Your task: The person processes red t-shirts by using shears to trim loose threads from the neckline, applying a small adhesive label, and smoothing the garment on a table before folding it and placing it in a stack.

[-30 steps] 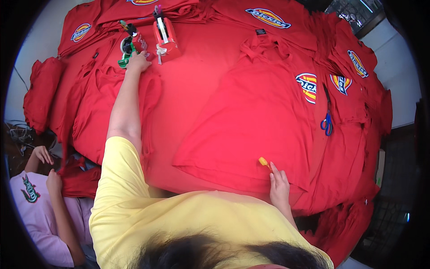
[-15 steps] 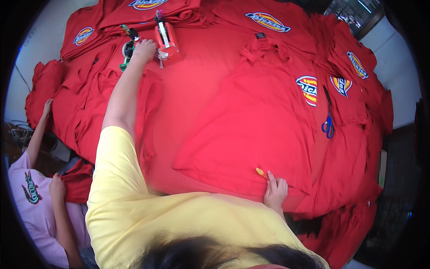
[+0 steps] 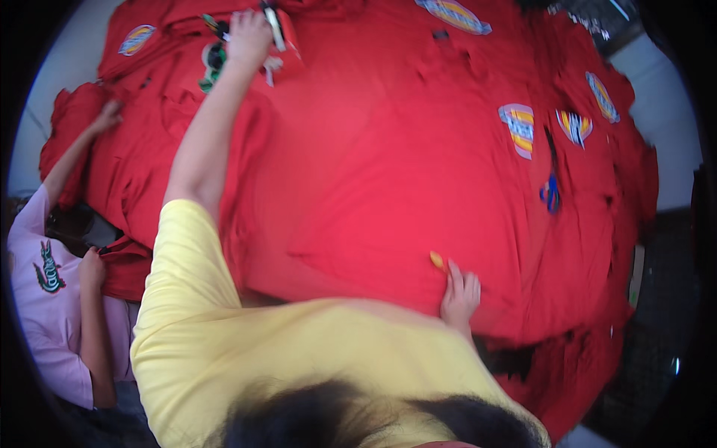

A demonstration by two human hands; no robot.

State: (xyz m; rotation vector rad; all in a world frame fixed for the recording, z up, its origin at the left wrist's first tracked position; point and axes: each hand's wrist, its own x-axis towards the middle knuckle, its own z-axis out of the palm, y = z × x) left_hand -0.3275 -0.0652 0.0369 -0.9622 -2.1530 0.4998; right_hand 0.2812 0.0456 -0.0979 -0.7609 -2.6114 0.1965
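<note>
My left arm stretches to the back, where my left hand (image 3: 249, 41) is over a cluster of tools beside a red box (image 3: 290, 63). Motion blurs its fingertips, so whether they grip anything cannot be told. A dark-and-white upright item (image 3: 273, 28) stands in the box, next to my fingers. Green and black tools (image 3: 212, 67) lie just left of my wrist. Near the front edge my right hand (image 3: 461, 293) is closed on a small yellow tool (image 3: 437, 260), mostly hidden by my fingers. Under it a red shirt (image 3: 418, 209) lies spread flat.
Stacked red garments with oval logos (image 3: 448, 15) cover the back and right of the table. Blue-handled scissors (image 3: 550, 194) lie on the right side. At the left, a co-worker in a pink shirt (image 3: 56, 321) reaches onto red cloth (image 3: 123, 187) with one hand.
My left hand has moved farther back and slightly right, over the box. The view has shifted a little. The co-worker's raised hand has moved farther onto the cloth. My right hand keeps its hold.
</note>
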